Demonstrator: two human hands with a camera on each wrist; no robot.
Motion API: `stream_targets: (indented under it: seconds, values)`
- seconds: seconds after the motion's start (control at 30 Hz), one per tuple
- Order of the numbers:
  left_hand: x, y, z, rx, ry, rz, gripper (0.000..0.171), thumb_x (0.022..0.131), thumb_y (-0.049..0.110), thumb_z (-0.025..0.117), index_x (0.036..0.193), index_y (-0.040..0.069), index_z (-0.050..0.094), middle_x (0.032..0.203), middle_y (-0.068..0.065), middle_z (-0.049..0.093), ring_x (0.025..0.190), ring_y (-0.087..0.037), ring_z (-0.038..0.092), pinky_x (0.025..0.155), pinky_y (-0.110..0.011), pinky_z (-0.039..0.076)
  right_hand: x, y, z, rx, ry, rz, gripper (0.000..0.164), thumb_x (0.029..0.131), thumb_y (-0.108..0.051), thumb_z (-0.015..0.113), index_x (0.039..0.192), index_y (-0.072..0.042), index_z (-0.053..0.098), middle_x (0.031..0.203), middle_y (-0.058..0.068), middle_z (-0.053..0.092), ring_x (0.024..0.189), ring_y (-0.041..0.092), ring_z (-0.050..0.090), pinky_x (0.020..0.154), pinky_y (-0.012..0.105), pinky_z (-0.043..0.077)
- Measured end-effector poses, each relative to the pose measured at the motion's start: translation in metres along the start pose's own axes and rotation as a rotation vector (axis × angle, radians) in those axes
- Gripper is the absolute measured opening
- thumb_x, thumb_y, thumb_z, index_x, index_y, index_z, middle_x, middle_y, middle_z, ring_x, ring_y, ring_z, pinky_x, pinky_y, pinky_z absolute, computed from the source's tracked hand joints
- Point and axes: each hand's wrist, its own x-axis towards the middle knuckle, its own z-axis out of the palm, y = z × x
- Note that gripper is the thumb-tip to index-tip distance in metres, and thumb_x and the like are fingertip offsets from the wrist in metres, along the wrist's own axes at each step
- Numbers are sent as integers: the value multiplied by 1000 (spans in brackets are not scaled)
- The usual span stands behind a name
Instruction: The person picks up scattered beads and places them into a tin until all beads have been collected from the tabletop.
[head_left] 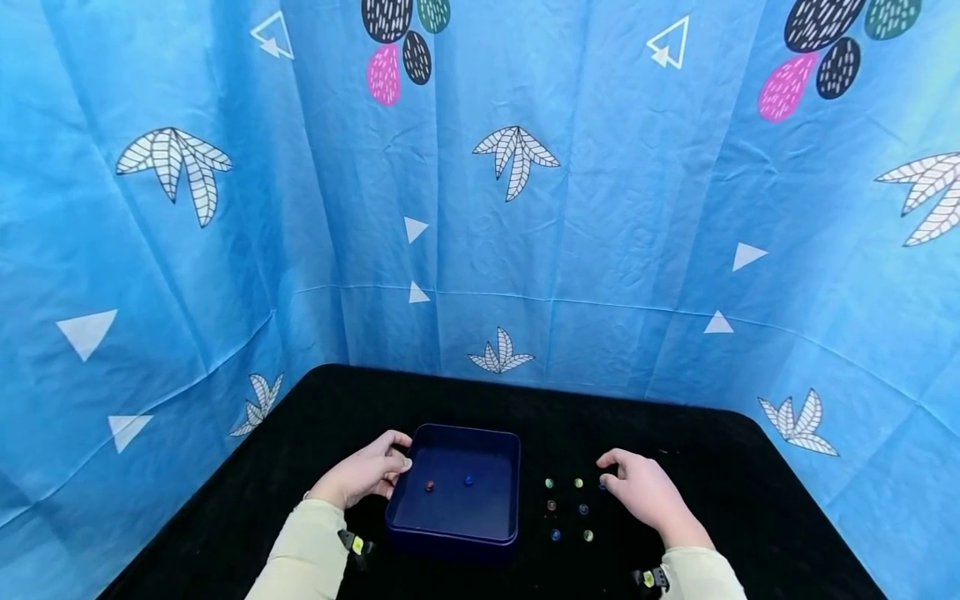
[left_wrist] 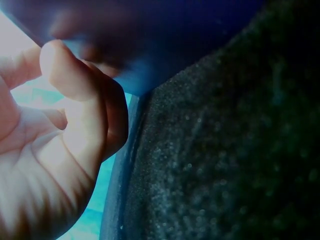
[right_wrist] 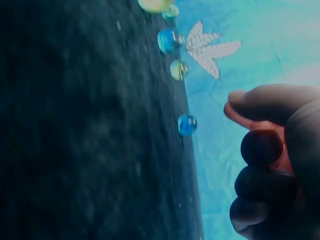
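Head view: a small, round, blue glass-like marble [head_left: 602, 485] lies to the right of a dark-blue, rectangular, rounded-corner tray [head_left: 457, 512], partly hidden by the right hand [head_left: 648, 496]. That hand's thumb and index finger stand a little apart, with the other fingers curled inward in the right wrist view; nothing seems held, as the marble shows free of them. A good pick-up would probably bring both fingertips low on either side of the marble and squeeze gently, since something so smooth could squirt away or knock its neighbours. Between it and the tray sit six more: a green marble [head_left: 549, 482] and a yellow-green marble [head_left: 578, 482] farthest back, a reddish marble [head_left: 551, 505] and a second blue one midway, then another blue and another yellow-green nearest the front. Inside the tray, a dark-red marble [head_left: 429, 486] rests left of a bright-blue marble [head_left: 468, 480], well apart. At the tray's left wall, the left hand [head_left: 367, 471] grips the rim, fingers bent; a light, level hold should keep the contents from rolling. Under the tray spreads black, fuzzy cloth [head_left: 637, 425]; behind hangs a blue patterned curtain [head_left: 615, 233].
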Motion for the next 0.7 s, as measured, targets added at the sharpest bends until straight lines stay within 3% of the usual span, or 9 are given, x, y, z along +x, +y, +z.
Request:
stream_targets:
  seconds: [0.33, 0.5, 0.7]
  values:
    - [0, -1, -1, 0, 3, 1, 51, 100, 15, 58, 141, -2, 33, 95, -15, 54, 76, -22, 56, 66, -38, 56, 3, 16, -2, 4, -31, 0, 27, 92, -15, 70, 119, -15, 72, 82, -3, 63, 76, 16, 56, 71, 43, 49]
    - [0, -1, -1, -6, -5, 3, 51, 100, 15, 58, 141, -2, 33, 94, -14, 55, 76, -22, 57, 66, -38, 56, 1, 19, 3, 23, -82, -18, 30, 90, -16, 72, 120, -15, 71, 71, -5, 54, 66, 14, 50, 64, 37, 44]
    - [1, -2, -1, -13, -12, 2, 52, 100, 15, 59, 141, -2, 32, 94, -15, 55, 76, -23, 57, 66, -39, 56, -4, 21, 7, 71, -149, -46, 22, 86, -15, 74, 107, -16, 70, 68, -1, 49, 57, 16, 45, 55, 34, 38]
